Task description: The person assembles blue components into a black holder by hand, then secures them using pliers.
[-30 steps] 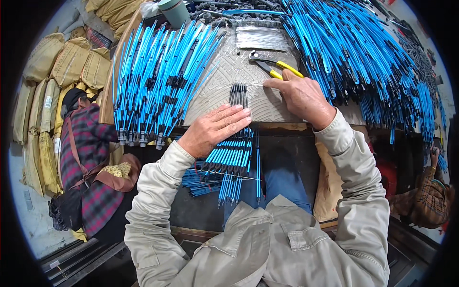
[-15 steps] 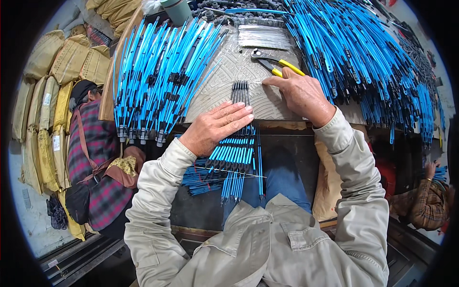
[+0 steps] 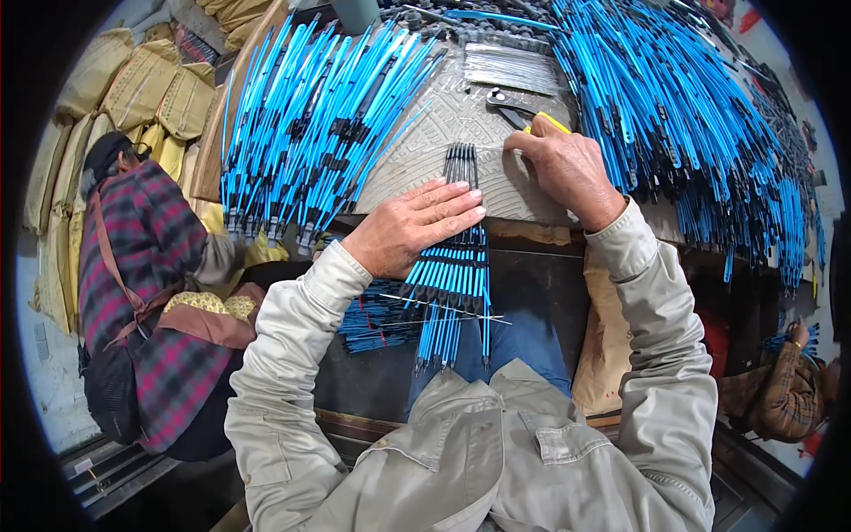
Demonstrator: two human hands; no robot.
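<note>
My left hand point(image 3: 415, 227) lies flat, fingers stretched out together, across a row of slim blue-and-black rods point(image 3: 448, 277). The rods' narrow black tips point(image 3: 461, 160) stick out past my fingers onto the table, and their other ends hang toward my lap. A thin pale wire point(image 3: 489, 146) runs by the tips to my right hand point(image 3: 572, 173), whose thumb and forefinger are closed on its end. Just beyond that hand are cutting pliers point(image 3: 505, 102) with yellow handles, partly covered by its fingers. A second thin wire point(image 3: 452, 309) crosses the rods lower down.
Blue-and-black rods form piles at the left point(image 3: 310, 124) and right point(image 3: 665, 97) of the table point(image 3: 417, 173). A stack of straight wires point(image 3: 510, 69) lies beyond the pliers. A person in a plaid top point(image 3: 133, 266) bends near yellow sacks point(image 3: 142, 84); another sleeve point(image 3: 784, 390) shows at far right.
My right forefinger has drawn in from a stretched position, and the hand covers more of the pliers' handles. The plaid-clad person has shifted left. The whole view has shifted slightly.
</note>
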